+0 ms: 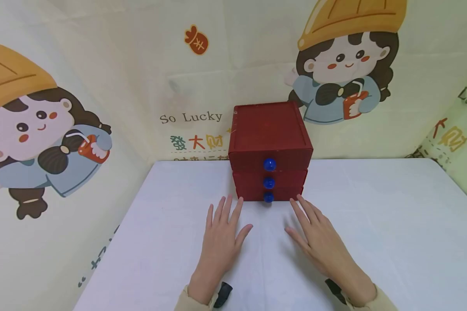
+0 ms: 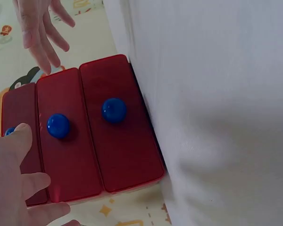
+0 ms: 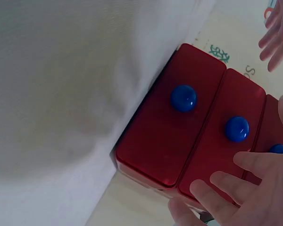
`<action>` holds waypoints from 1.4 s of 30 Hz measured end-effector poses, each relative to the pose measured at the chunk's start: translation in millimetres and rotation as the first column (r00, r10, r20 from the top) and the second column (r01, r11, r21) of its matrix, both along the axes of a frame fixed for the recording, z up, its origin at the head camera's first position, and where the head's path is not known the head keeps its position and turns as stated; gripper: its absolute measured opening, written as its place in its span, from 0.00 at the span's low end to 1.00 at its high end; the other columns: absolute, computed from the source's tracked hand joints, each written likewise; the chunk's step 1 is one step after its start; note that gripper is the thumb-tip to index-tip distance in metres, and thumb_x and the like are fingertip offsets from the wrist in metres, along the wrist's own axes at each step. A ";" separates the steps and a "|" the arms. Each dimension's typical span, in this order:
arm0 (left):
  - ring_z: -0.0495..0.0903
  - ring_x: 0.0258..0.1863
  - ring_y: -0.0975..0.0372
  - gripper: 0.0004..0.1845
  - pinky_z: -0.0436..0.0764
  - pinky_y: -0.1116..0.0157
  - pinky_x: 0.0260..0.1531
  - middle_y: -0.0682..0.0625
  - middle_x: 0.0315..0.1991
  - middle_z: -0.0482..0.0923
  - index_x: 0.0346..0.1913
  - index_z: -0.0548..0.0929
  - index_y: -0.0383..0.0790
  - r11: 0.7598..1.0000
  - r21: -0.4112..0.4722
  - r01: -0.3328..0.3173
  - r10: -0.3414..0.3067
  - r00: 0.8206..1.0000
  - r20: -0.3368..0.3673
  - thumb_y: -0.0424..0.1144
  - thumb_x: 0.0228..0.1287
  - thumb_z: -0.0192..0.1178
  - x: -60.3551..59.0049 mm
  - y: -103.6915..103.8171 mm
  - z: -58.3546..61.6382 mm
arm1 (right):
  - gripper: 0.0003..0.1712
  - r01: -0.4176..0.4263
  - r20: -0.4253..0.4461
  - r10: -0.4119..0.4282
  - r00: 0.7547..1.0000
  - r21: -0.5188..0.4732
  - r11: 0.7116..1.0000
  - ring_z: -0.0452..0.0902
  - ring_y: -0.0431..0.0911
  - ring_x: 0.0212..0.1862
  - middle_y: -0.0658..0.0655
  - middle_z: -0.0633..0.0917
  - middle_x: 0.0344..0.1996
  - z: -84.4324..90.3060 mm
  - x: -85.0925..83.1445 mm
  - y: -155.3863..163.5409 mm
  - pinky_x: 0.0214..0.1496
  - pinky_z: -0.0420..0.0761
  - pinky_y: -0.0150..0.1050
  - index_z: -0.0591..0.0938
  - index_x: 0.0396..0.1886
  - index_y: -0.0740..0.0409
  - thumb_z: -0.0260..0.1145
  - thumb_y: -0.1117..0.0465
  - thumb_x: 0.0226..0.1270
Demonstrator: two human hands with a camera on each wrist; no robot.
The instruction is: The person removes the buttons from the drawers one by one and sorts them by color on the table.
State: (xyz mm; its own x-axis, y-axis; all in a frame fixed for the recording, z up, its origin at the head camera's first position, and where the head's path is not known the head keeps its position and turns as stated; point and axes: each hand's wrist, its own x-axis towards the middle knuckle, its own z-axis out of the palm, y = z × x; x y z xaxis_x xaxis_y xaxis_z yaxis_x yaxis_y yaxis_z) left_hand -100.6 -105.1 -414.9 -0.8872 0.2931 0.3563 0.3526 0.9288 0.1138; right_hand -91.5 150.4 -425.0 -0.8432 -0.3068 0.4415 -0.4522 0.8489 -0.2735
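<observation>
A printed backdrop [image 1: 101,65] with two cartoon girls in yellow hats hangs behind and to the sides of a white desk [image 1: 373,224]. At the back middle of the desk stands one red chest of drawers [image 1: 270,129], square-topped, with three drawers stacked one above the other, all pushed in. Each drawer carries one round blue knob, so three knobs in all: the top knob [image 1: 269,164], the middle knob [image 1: 269,182] and the bottom knob [image 1: 268,198], in a straight line down the front. Two hands lie flat on the desk just in front of the chest, one to each side of the knob line. The left hand [image 1: 222,233] has its grip released, fingers straight and slightly spread, the tips near the chest's lower left corner but not touching it as far as the head view shows. The right hand [image 1: 315,237] is likewise released, fingers straight and pointing toward the lower right corner. Neither hand holds anything. To my judgement this is a resting pose ahead of any work on the chest; pulling a drawer would call for one hand to lift, reach a knob and pinch it while the other steadies the chest.
</observation>
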 end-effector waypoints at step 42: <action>0.70 0.68 0.54 0.32 0.75 0.54 0.64 0.47 0.71 0.67 0.75 0.64 0.45 0.942 0.332 0.056 0.002 0.985 -0.172 0.50 0.72 0.56 -38.2 0.4 49.1 | 0.33 -0.005 0.231 0.127 0.965 -0.466 0.885 0.70 0.55 0.63 0.58 0.69 0.66 33.6 -32.6 -21.9 0.64 0.73 0.57 0.68 0.70 0.62 0.60 0.48 0.74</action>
State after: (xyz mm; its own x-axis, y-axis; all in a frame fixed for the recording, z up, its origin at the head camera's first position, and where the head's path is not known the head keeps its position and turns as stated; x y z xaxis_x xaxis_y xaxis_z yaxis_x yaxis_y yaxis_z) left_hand -138.8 -104.7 -365.8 -0.7997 0.1545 0.5802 0.4178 0.8372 0.3530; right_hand -124.1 128.5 -391.4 -0.9280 -0.1808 0.3257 -0.3687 0.5711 -0.7334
